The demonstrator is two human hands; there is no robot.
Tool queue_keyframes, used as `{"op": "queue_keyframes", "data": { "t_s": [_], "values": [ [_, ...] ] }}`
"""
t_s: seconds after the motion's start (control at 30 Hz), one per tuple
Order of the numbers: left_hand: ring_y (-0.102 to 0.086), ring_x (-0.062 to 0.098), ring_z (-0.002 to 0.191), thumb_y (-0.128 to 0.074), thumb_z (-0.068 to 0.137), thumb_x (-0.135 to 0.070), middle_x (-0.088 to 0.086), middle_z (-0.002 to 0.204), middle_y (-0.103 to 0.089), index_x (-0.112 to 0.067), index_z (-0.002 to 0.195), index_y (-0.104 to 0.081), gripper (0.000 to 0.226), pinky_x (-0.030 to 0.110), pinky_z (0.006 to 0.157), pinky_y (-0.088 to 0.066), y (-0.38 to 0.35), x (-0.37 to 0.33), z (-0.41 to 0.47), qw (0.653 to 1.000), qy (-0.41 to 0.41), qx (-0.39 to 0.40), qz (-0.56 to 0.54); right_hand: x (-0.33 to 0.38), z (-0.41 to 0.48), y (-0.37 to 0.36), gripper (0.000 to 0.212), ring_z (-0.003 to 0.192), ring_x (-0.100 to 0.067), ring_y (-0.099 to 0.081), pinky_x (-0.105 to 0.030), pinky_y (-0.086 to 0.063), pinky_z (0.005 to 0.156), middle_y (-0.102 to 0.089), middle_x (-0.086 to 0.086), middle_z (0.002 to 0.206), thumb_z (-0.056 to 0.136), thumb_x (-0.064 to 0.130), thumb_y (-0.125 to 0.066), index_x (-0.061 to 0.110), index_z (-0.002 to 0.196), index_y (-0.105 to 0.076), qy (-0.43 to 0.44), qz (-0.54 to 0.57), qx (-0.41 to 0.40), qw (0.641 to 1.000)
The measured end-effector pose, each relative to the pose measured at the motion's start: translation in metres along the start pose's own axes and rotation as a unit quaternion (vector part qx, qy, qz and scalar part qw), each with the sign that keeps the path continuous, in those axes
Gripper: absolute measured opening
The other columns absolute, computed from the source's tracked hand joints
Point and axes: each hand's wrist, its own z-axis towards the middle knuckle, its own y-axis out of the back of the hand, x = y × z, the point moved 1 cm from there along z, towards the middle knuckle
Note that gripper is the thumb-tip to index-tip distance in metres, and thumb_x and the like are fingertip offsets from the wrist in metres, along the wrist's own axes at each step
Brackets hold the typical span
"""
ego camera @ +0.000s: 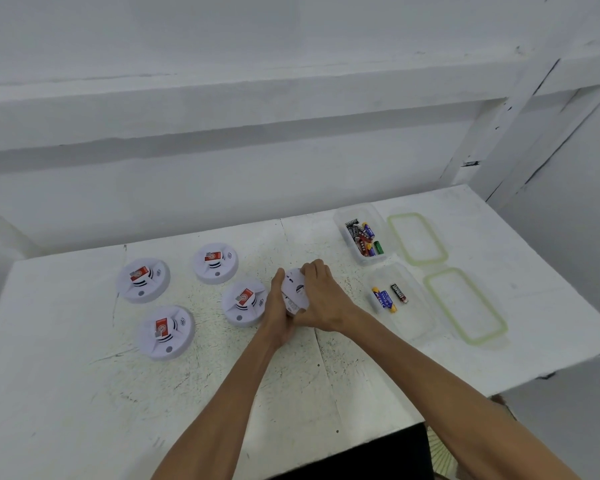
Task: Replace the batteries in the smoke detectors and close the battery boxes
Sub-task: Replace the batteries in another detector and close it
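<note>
Both the left hand [277,306] and the right hand [323,301] clamp one smoke detector [293,289] over the tabletop [84,393], where a slipping twist could drop it onto the neighbouring detector [245,303] just to its left.

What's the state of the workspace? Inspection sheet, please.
Surface: white table, scuffed and speckled.
Job's things: four detectors lie on the table, red labels up; fifth detector held on edge; far box holds many batteries; near box holds a few; far lid and near lid lie off, right of the boxes.
Clutter: nothing seen.
Grippers: left hand and right hand both grip the fifth detector.
Cables: nothing seen.
Surroundings: white wall with ledges behind.
</note>
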Motion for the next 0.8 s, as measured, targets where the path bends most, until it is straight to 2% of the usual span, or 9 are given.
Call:
{"op": "queue_keyframes", "data": {
  "t_s": [0.2, 0.3, 0.4, 0.5, 0.63, 0.8],
  "values": [
    [-0.073, 0.026, 0.100, -0.039, 0.106, -0.054, 0.017, 0.116, -0.075, -0.008, 0.125, -0.068, 0.058, 0.036, 0.084, -0.061, -0.001, -0.004, -0.003, 1.000, 0.010, 0.008, 0.001, -0.006, -0.003, 0.003, 0.080, 0.109, -0.020, -0.037, -0.028, -0.037, 0.080, -0.036, -0.008, 0.121, 0.069, 0.036, -0.079, 0.005, 0.130, -0.038, 0.012, 0.022, -0.001, 1.000],
    [-0.074, 0.028, 0.101, -0.039, 0.106, -0.055, 0.020, 0.119, -0.074, -0.005, 0.128, -0.067, 0.061, 0.036, 0.078, -0.063, -0.002, -0.009, -0.003, 1.000, 0.012, 0.018, 0.022, -0.014, -0.008, 0.005, 0.080, 0.112, -0.021, -0.045, -0.032, -0.045, 0.087, -0.042, -0.006, 0.127, 0.074, 0.046, -0.076, 0.010, 0.136, -0.040, -0.012, 0.064, -0.023, 0.998],
    [-0.077, 0.024, 0.092, -0.036, 0.108, -0.053, 0.016, 0.111, -0.077, -0.007, 0.123, -0.069, 0.058, 0.035, 0.071, -0.063, -0.007, -0.010, -0.004, 0.998, 0.028, 0.034, 0.034, -0.020, -0.010, 0.011, 0.074, 0.111, -0.022, -0.053, -0.036, -0.050, 0.092, -0.048, -0.006, 0.127, 0.078, 0.044, -0.075, 0.011, 0.137, -0.045, -0.053, 0.083, -0.032, 0.995],
    [-0.076, 0.026, 0.098, -0.035, 0.108, -0.053, 0.019, 0.117, -0.075, -0.006, 0.127, -0.067, 0.060, 0.037, 0.076, -0.063, -0.009, -0.010, -0.004, 0.997, 0.032, 0.048, 0.043, -0.024, -0.008, 0.016, 0.069, 0.103, -0.020, -0.058, -0.033, -0.051, 0.085, -0.055, -0.006, 0.120, 0.076, 0.047, -0.079, 0.011, 0.128, -0.053, -0.065, 0.088, -0.034, 0.993],
    [-0.071, 0.033, 0.109, -0.036, 0.107, -0.055, 0.026, 0.129, -0.069, -0.002, 0.133, -0.063, 0.065, 0.044, 0.089, -0.062, -0.011, -0.008, -0.004, 0.998, 0.035, 0.048, 0.033, -0.029, -0.007, 0.026, 0.070, 0.090, -0.011, -0.058, -0.025, -0.051, 0.071, -0.060, 0.002, 0.107, 0.066, 0.050, -0.087, 0.014, 0.116, -0.054, -0.097, 0.148, -0.002, 0.984],
    [-0.070, 0.033, 0.109, -0.032, 0.108, -0.054, 0.025, 0.131, -0.065, -0.001, 0.133, -0.060, 0.065, 0.042, 0.087, -0.060, -0.008, 0.002, -0.004, 0.997, 0.046, 0.057, -0.002, -0.026, -0.007, 0.026, 0.068, 0.085, -0.011, -0.057, -0.023, -0.048, 0.066, -0.060, 0.002, 0.102, 0.062, 0.045, -0.091, 0.013, 0.110, -0.054, -0.107, 0.146, 0.022, 0.983]
  ]
}}
